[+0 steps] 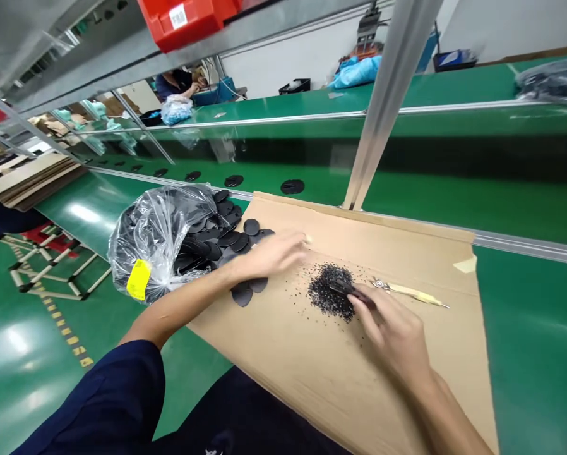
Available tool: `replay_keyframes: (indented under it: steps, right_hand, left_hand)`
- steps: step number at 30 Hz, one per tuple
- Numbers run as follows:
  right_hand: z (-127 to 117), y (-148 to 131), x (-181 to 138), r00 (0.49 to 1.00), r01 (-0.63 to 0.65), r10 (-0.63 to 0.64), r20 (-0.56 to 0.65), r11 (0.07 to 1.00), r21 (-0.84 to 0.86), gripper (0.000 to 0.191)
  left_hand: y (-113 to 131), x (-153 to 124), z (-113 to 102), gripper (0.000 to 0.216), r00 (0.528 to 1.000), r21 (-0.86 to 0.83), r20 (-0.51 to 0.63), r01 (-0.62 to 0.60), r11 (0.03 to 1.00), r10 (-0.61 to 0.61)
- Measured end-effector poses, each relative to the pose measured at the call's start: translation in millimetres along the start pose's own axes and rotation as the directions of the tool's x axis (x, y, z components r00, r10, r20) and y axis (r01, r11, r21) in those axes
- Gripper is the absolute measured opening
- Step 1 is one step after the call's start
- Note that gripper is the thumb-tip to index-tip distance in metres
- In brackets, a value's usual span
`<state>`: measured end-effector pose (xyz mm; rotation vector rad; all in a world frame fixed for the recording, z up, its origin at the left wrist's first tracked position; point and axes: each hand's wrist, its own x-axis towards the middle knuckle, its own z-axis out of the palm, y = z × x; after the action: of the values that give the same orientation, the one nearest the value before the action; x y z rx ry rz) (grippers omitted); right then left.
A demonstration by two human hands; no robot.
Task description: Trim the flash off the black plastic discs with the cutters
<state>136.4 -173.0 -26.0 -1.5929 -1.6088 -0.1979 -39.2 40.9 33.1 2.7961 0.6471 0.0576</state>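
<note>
A brown cardboard sheet (321, 360) lies in front of me. My left hand (271, 253) rests on it, fingers stretched out and blurred, beside a spill of flat black oval pieces (226, 237) coming out of a clear plastic bag (158, 237). My right hand (392, 332) pinches a dark flat piece (354, 292) at the edge of a small heap of black shavings (331, 291). A thin tool with a pale handle (413, 292) lies just beyond the right hand.
A green conveyor belt (454, 196) runs behind the cardboard with single black ovals (292, 186) spaced along it. A slanted metal post (382, 107) rises from the rail. A red bin (184, 19) hangs overhead. Another person works far back left.
</note>
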Motion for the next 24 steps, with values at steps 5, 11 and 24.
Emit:
replay_keyframes:
  steps: [5,11,24]
  right_hand:
    - [2.1,-1.4,0.7,0.988,-0.128,0.127,-0.087,0.992,-0.012,0.025]
    - [0.6,-7.9,-0.5,0.952,-0.302,0.305,0.005,0.943,0.137,0.025]
    - [3.2,-17.0,4.5,0.652,-0.702,0.68,0.335,0.375,0.606,0.04]
  left_hand:
    - [-75.9,-0.6,-23.1,0.038,0.934,0.234,-0.046,0.354,0.905,-0.353]
    - [-91.5,-2.3,-23.7,0.038,0.911,0.322,0.022,0.383,0.866,-0.411]
    - [-9.3,-14.3,8.9,0.016,0.814,-0.207,-0.579,-0.204,0.957,0.048]
